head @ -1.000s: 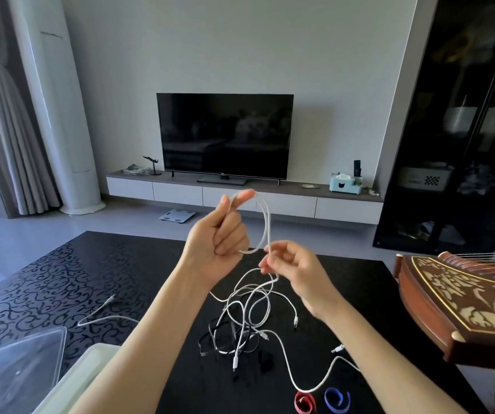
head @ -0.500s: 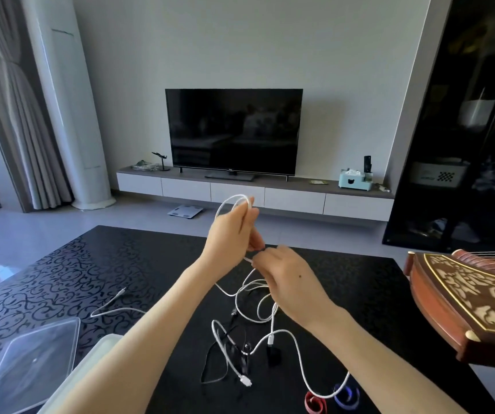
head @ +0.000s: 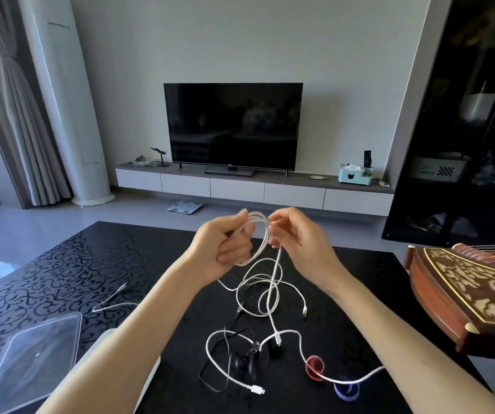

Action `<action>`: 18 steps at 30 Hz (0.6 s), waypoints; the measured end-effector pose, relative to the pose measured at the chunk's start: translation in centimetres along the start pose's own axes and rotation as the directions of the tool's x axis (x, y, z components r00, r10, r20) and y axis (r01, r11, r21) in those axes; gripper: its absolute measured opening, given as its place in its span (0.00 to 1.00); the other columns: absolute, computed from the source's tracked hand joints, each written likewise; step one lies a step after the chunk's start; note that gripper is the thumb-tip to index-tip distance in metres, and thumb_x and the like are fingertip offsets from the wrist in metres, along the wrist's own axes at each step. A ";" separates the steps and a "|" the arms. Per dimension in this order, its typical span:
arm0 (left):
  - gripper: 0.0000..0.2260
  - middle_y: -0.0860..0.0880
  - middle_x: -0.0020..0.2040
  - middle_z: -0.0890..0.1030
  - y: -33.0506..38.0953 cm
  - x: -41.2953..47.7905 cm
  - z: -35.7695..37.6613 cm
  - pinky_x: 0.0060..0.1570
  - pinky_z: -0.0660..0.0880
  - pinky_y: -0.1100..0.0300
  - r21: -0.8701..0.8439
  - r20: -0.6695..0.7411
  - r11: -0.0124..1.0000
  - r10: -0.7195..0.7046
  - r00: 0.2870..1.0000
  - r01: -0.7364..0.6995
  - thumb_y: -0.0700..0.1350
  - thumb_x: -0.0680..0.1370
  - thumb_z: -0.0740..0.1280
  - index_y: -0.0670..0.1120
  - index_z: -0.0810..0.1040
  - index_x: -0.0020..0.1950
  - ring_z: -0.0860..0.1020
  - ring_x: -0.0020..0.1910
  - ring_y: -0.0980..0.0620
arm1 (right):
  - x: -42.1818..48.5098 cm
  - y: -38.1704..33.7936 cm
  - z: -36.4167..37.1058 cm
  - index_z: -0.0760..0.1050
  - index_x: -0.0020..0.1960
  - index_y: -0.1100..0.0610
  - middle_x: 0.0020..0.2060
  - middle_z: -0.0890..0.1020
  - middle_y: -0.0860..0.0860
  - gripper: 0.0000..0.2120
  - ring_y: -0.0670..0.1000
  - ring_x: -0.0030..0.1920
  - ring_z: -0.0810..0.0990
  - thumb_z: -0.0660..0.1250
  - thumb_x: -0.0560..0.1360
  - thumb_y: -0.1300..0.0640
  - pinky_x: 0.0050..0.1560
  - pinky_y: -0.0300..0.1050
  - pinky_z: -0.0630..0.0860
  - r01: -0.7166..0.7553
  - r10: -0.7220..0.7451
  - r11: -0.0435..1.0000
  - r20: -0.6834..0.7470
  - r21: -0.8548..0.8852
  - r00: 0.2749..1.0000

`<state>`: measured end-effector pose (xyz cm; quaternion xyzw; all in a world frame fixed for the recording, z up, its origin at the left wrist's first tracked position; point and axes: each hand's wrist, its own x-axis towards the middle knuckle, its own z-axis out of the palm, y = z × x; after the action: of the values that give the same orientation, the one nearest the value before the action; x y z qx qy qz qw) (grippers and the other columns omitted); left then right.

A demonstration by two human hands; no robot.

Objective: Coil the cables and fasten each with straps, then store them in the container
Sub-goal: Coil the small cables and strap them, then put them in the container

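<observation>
My left hand [head: 221, 248] grips a small coil of white cable [head: 259, 234] above the black table [head: 61, 270]. My right hand [head: 295, 240] pinches the same cable at the top of the loop, and its free length hangs down to the table. A tangle of white and black cables [head: 249, 339] lies below my hands. A rolled red strap [head: 315, 369] and a rolled blue strap [head: 346, 391] sit at the front right, with a white cable lying across them. The white container [head: 102, 345] is mostly hidden under my left forearm.
A clear plastic lid [head: 28, 360] lies at the front left. One more white cable [head: 111, 303] lies alone on the left. A wooden stringed instrument [head: 464, 291] juts in at the right edge. A TV [head: 232, 127] stands beyond the table.
My right hand has risen to the top of the loop, adding a turn to the coil in my left hand. More of the cable has lifted off the table.
</observation>
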<state>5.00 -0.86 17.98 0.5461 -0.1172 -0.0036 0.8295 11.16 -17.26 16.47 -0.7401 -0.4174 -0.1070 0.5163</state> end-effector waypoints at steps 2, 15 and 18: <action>0.19 0.54 0.17 0.61 0.3 0.1 0.0 0.18 0.54 0.67 -0.230 0.017 0.973 0.041 0.999 -0.036 0.46 0.78 0.54 0.44 0.75 0.31 0.57 0.14 0.59 | -1.0 1.2 1.4 0.73 0.50 0.53 0.41 0.82 0.51 0.02 0.46 0.41 0.82 0.63 0.79 0.57 0.48 0.41 0.79 -0.091 0.095 0.992 -0.039 0.082 0.995; 0.16 0.54 0.25 0.62 1.1 -0.1 -0.5 0.21 0.57 0.68 -0.380 -0.093 0.909 0.149 0.985 -0.173 0.46 0.78 0.56 0.40 0.81 0.47 0.61 0.21 0.59 | -0.7 1.9 3.9 0.79 0.49 0.60 0.30 0.75 0.49 0.11 0.45 0.29 0.71 0.59 0.80 0.60 0.31 0.36 0.68 -0.309 0.316 0.949 -0.283 0.067 0.906; 0.16 0.54 0.24 0.61 1.2 -0.2 0.0 0.20 0.57 0.68 -0.330 -0.109 0.926 0.155 0.982 -0.183 0.47 0.79 0.55 0.42 0.79 0.41 0.60 0.20 0.59 | -0.4 0.4 4.0 0.80 0.47 0.62 0.37 0.82 0.54 0.13 0.51 0.38 0.79 0.58 0.80 0.60 0.39 0.40 0.74 -0.261 0.217 0.930 -0.188 -0.260 0.958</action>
<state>4.67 -0.36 19.05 0.3828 -0.1276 0.0701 0.9123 10.10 -14.12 14.21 -0.8407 -0.2627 -0.1593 0.4459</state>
